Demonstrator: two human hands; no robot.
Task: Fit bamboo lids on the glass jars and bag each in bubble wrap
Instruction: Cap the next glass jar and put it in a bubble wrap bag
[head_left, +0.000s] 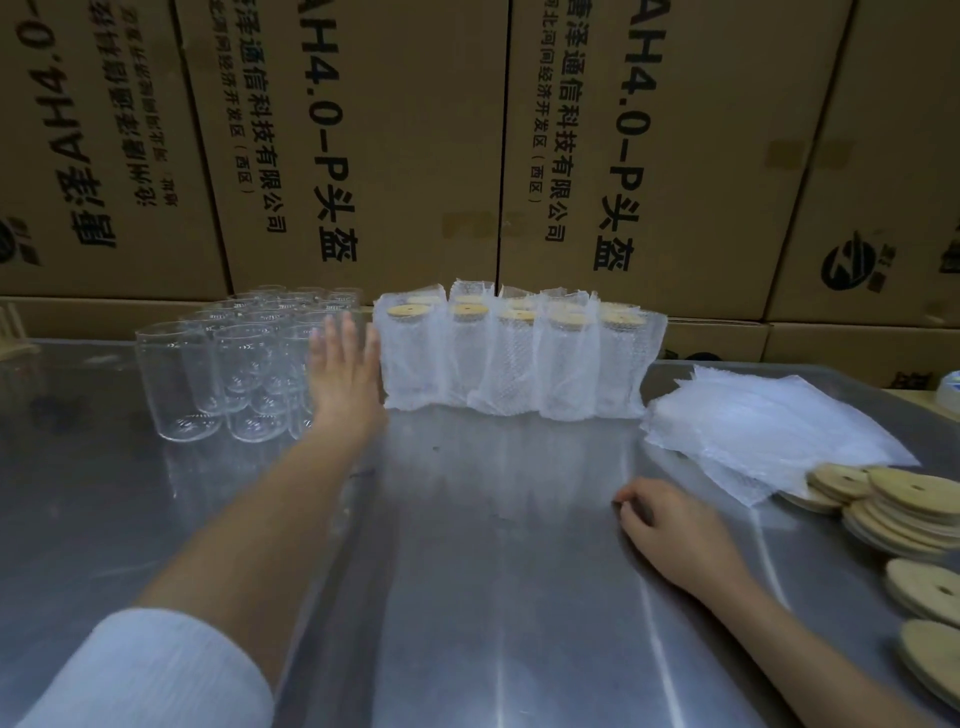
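Several bare glass jars (208, 374) stand grouped at the back left of the steel table (493, 571). My left hand (343, 374) reaches out with straight fingers between those jars and a row of lidded jars in bubble wrap bags (519, 358); it holds nothing. My right hand (670, 530) rests on the table at the right with fingers curled under, empty. A stack of flat bubble wrap bags (769, 426) lies at the right. Round bamboo lids (904, 509) are piled at the right edge.
Tall printed cardboard boxes (363, 145) form a wall right behind the table. A wooden rack (13, 332) shows at the far left edge. More loose lids (930, 587) lie near the table's right front edge.
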